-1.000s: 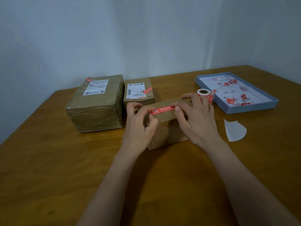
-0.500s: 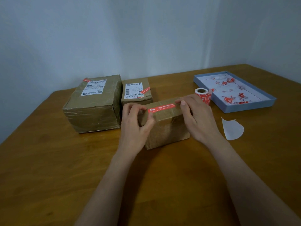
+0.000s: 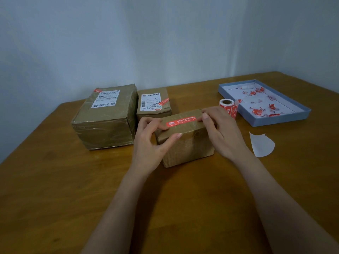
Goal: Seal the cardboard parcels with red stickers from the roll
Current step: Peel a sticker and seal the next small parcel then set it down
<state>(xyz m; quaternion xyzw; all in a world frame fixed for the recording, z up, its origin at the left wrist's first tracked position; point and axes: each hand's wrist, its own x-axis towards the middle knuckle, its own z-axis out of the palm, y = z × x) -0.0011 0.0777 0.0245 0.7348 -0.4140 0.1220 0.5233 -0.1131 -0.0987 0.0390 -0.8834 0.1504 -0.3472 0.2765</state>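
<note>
A small brown cardboard parcel (image 3: 185, 142) stands in the middle of the wooden table. A long red sticker (image 3: 181, 121) lies flat along its top. My left hand (image 3: 152, 142) grips the parcel's left end, thumb on the front face, fingers on the sticker's left end. My right hand (image 3: 222, 131) holds the right end, thumb pressing the sticker's right tip. The roll of red stickers (image 3: 228, 107) stands just behind my right hand. Two more parcels stand behind: a large one (image 3: 106, 118) and a small one (image 3: 153, 105), each with a red sticker.
A shallow blue tray (image 3: 278, 121) with crumpled red and white scraps sits at the right. A white piece of backing paper (image 3: 261, 144) lies on the table (image 3: 55, 189) in front of it. A pale wall runs along the table's far edge.
The sticker, held just over the parcel a second ago, now lies pressed on its top. My hands have spread to its two ends.
</note>
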